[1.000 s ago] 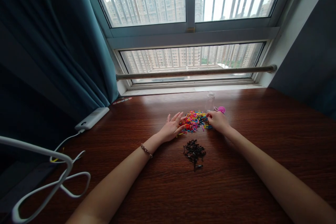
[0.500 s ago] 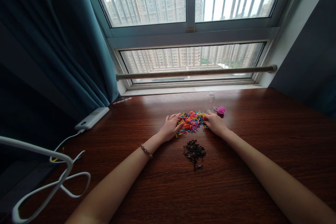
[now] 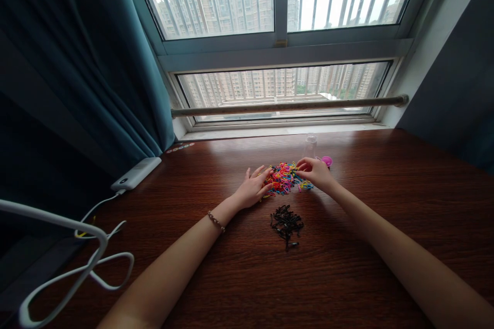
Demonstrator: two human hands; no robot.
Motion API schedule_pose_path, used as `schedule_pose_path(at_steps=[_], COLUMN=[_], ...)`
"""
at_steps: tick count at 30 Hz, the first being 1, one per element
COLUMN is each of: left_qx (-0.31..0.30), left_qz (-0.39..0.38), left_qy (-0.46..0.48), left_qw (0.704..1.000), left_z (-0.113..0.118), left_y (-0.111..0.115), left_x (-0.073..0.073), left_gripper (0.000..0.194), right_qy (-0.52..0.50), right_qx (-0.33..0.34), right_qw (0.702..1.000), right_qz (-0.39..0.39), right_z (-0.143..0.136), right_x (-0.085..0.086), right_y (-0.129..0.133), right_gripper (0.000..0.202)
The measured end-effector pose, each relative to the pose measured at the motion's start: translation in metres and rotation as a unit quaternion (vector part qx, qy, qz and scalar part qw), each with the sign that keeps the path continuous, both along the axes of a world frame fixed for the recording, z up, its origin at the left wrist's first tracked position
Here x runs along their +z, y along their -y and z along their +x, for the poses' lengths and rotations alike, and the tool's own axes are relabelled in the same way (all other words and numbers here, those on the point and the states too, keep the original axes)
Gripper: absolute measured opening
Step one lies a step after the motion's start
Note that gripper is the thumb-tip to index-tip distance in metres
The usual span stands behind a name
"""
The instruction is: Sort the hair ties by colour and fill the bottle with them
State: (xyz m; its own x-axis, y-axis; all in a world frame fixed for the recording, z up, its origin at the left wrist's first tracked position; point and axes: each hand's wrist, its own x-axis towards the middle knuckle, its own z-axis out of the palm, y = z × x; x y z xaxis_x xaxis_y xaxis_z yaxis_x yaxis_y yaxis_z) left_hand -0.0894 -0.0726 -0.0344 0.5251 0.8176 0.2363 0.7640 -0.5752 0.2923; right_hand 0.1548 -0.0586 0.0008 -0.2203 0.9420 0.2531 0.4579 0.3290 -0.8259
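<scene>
A heap of small, brightly coloured bands or clips point(image 3: 283, 177) lies on the brown wooden table; their exact kind is too small to tell. At its left edge rests my left hand point(image 3: 252, 187), fingers spread and touching the heap. My right hand point(image 3: 313, 172) is just above the heap's right side, thumb and fingertips pinched together; whatever they hold is too small to make out. Nearer to me sits a pile of black clip-like pieces point(image 3: 286, 223). Behind my right hand stands a clear jar point(image 3: 310, 145), partly hidden, beside a pink cap point(image 3: 327, 161).
At the left a white power bank point(image 3: 137, 174) lies by the blue curtain point(image 3: 146, 97), with a white cable point(image 3: 98, 236) running from it. A metal rail point(image 3: 289, 106) crosses the window beyond the table point(image 3: 216, 293).
My right hand has lifted from the heap's right side, its fingers now pinched, and it covers the jar's lower part. My left hand has shifted slightly right over the heap.
</scene>
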Motion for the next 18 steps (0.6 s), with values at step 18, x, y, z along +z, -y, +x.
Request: schedule_pose_path(at_steps=[18], left_qx=[0.027], left_qz=[0.04], left_qy=[0.034], left_qw=[0.998], left_z=[-0.002], left_y=[0.001], left_x=[0.002], left_gripper=[0.034], right_qy=[0.055], right_qx=[0.266], right_qw=[0.928], right_qz=[-0.255], right_z=[-0.002], right_x=[0.013], right_y=[0.012], right_gripper=[0.035])
